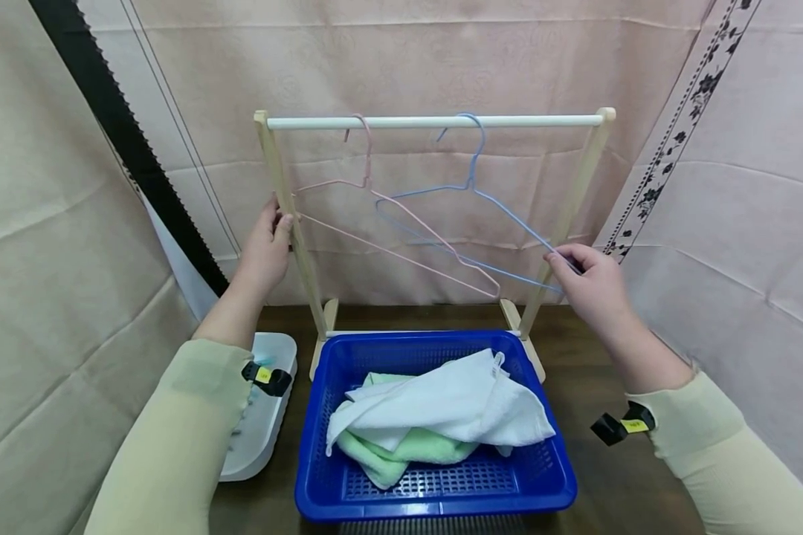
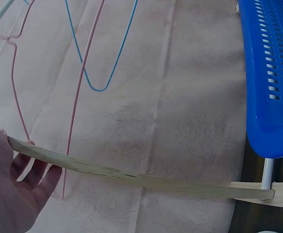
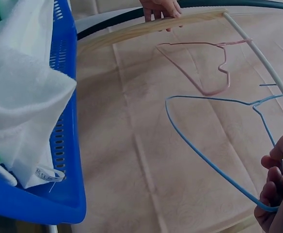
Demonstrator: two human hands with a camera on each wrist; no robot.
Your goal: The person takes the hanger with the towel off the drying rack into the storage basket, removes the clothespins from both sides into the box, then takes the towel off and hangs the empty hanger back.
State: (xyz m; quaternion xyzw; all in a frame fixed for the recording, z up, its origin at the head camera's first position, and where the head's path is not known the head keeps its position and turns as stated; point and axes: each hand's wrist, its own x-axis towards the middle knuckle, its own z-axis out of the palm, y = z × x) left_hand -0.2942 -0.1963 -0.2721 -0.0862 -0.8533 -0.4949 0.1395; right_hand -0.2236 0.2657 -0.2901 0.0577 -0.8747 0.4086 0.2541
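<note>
A wooden rack with a pale top bar [image 1: 408, 122] stands against a cloth backdrop. My left hand [image 1: 265, 245] grips its left wooden post [image 1: 305, 275] partway up; in the left wrist view the fingers [image 2: 47, 182] curl round that post. From the bar hang a pink hanger [image 1: 368, 152] and, to its right, a blue hanger [image 1: 473, 167], both bare and turned at an angle. At the right, my right hand [image 1: 595, 286] pinches the near end of the blue hanger. Its hook is still over the bar.
A blue basket [image 1: 304, 461] stands in front of the rack, with a white towel [image 1: 442, 405] lying over a green towel [image 1: 381, 468]. Left of it is a white tray [image 1: 247, 464] partly hidden by my left sleeve. Cloth walls rise on both sides.
</note>
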